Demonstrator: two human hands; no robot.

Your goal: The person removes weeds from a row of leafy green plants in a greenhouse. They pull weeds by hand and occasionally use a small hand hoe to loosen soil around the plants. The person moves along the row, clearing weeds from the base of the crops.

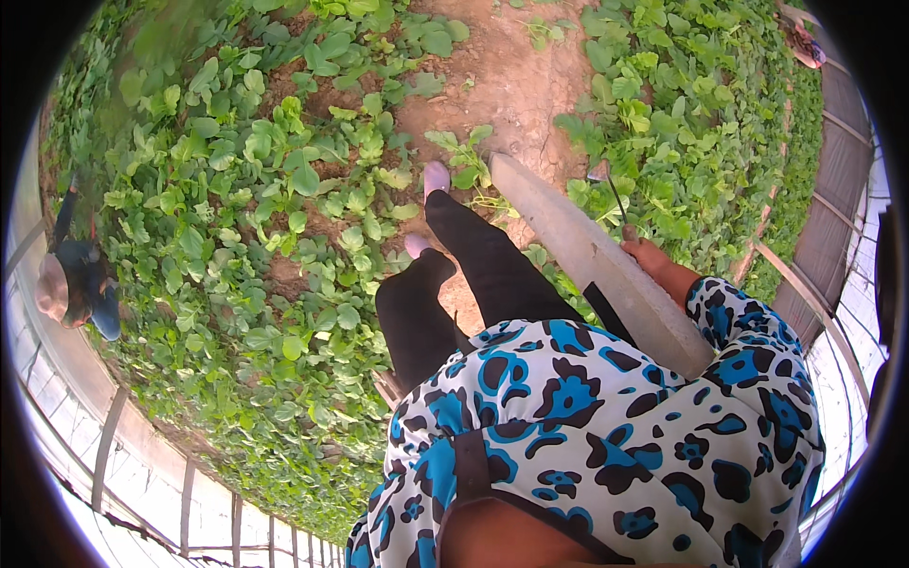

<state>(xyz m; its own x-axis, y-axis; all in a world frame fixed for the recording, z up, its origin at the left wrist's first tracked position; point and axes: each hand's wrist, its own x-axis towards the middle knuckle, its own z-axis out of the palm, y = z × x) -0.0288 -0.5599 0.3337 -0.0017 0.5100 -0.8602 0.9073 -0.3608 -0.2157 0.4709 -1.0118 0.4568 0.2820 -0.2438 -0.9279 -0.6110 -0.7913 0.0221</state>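
My right hand [644, 254] is closed around the short wooden handle of a small hand hoe [616, 192]. The hoe has a thin dark shaft, and its small metal blade [599, 170] lies over the leafy plants at the right of the path. Between that hand and my legs rises a pale concrete post [568, 231], in front of part of my right side. My left hand is out of view. Leafy green plants [305, 174] grow beside my feet, and a lone plant [463, 153] stands by my pink shoe [436, 176].
A bare dirt path [490, 92] runs ahead between two planted beds. At the far left a person [78, 284] is bent among the plants; another person [806, 46] is at the upper right. Greenhouse walls with upright supports [110, 447] border the beds.
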